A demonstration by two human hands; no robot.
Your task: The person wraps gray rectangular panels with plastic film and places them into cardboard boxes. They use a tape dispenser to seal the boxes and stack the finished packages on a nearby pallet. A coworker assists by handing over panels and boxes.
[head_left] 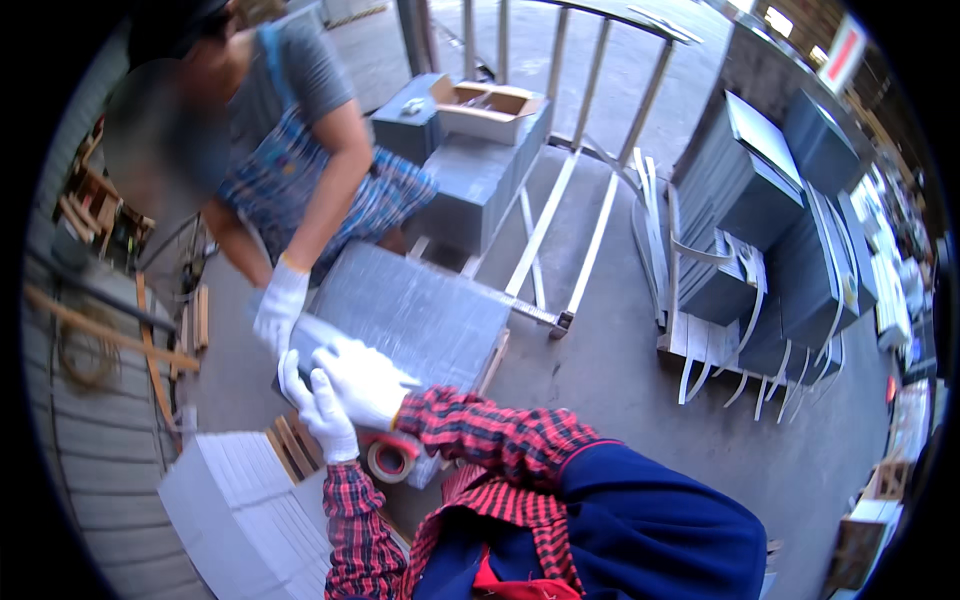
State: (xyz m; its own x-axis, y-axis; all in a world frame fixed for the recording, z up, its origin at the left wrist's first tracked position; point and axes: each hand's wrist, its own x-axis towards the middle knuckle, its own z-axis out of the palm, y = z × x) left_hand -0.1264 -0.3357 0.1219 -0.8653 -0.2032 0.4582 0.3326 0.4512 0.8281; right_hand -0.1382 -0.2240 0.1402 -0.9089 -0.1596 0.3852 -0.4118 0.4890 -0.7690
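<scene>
A stack of grey flat panels (pixel 415 310), its top shiny like plastic film, lies in front of me. My right hand (pixel 362 384), in a white glove, lies over its near left corner with the fingers reaching left. Close beside it, my left hand (pixel 327 420), also gloved, is raised at the stack's left edge, thumb and fingers apart. Nothing shows clearly in either hand. A roll of tape (pixel 390 459) with a red part sits just below my hands. Across the corner, a co-worker's white-gloved hand (pixel 283 308) reaches down almost to my left fingertips.
The co-worker (pixel 330 150) leans in from the far left. Behind the stack, an open cardboard box (pixel 488 112) rests on grey blocks by a metal rack (pixel 545 230). Strapped grey panels (pixel 745 190) stand on the right. White boards (pixel 235 510) lie at lower left.
</scene>
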